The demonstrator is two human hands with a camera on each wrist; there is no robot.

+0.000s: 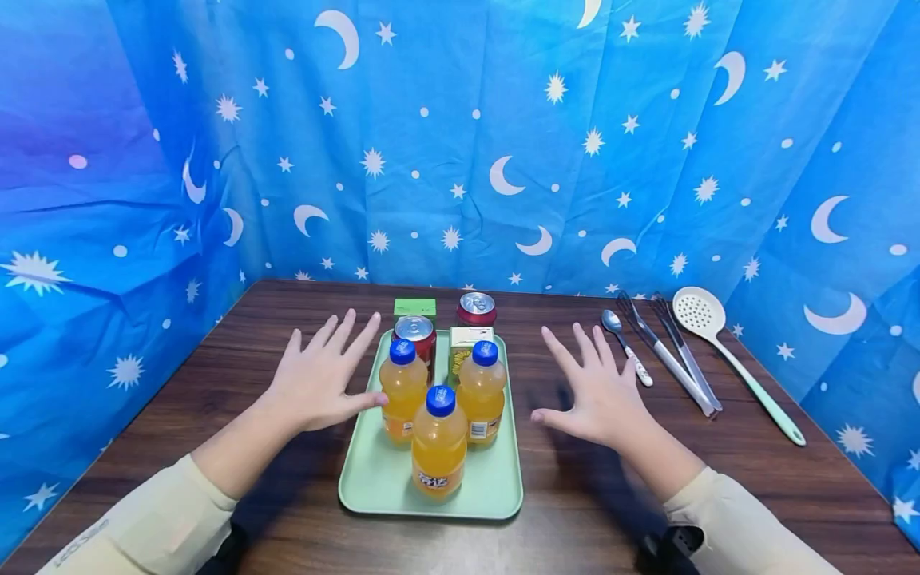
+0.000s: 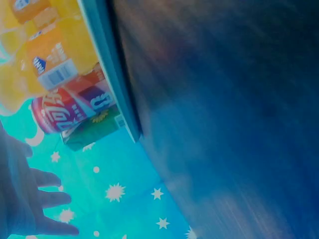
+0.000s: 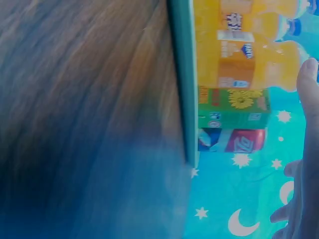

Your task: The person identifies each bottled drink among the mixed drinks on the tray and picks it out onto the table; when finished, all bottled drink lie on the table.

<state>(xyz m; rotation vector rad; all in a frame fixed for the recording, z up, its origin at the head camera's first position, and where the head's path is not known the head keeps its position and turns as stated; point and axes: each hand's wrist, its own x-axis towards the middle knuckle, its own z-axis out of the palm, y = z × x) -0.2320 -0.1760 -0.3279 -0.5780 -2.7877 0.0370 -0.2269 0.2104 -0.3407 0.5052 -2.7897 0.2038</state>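
Observation:
A pale green tray (image 1: 359, 487) carries three orange soda bottles with blue caps; the front bottle (image 1: 438, 447) stands nearest me. Behind them are two red cola cans, one can (image 1: 414, 331) at left and another can (image 1: 477, 308) at the back, plus a green carton (image 1: 414, 307) and a sunflower carton (image 1: 460, 351). My left hand (image 1: 323, 375) spreads its fingers at the tray's left side, thumb overlapping the left bottle (image 1: 402, 391) in the head view. To the tray's right, my right hand (image 1: 596, 391) hovers with fingers spread, holding nothing.
On the right of the brown wooden table (image 1: 575, 511) lie a small spoon (image 1: 628, 347), metal tongs (image 1: 672, 359), a whisk-like wire head beside them and a slotted skimmer (image 1: 740, 363). A blue curtain (image 1: 446, 120) with stars and moons encloses the back and sides.

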